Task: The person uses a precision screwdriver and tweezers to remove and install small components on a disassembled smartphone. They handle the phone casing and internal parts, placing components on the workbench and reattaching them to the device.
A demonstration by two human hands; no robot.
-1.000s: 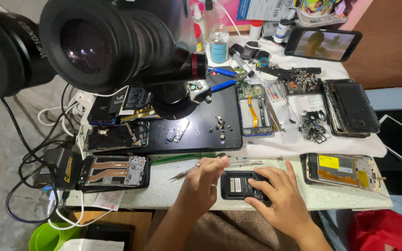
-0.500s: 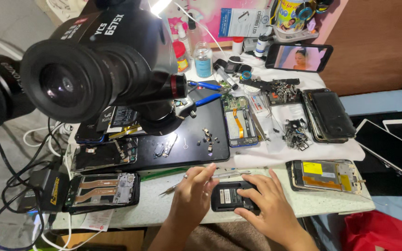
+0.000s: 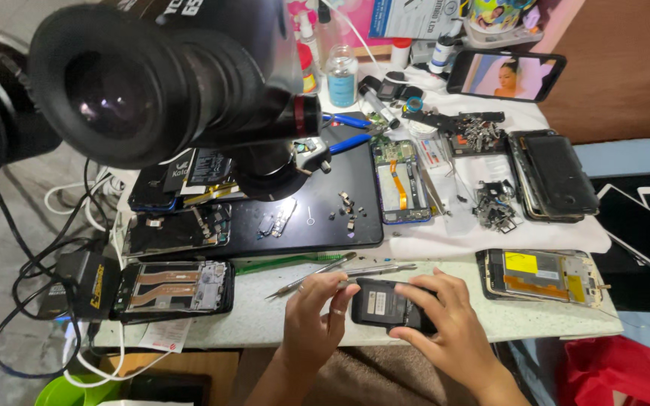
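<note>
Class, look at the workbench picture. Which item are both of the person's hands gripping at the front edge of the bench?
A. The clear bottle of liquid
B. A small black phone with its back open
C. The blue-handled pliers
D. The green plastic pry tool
B: both the left hand and the right hand close their fingers on the small black phone; the other three lie untouched.

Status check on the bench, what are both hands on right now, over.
Left hand and right hand both grip the small black phone body at the table edge. Metal pry tools lie just beyond. Open yellow-labelled phone frame right.
</note>
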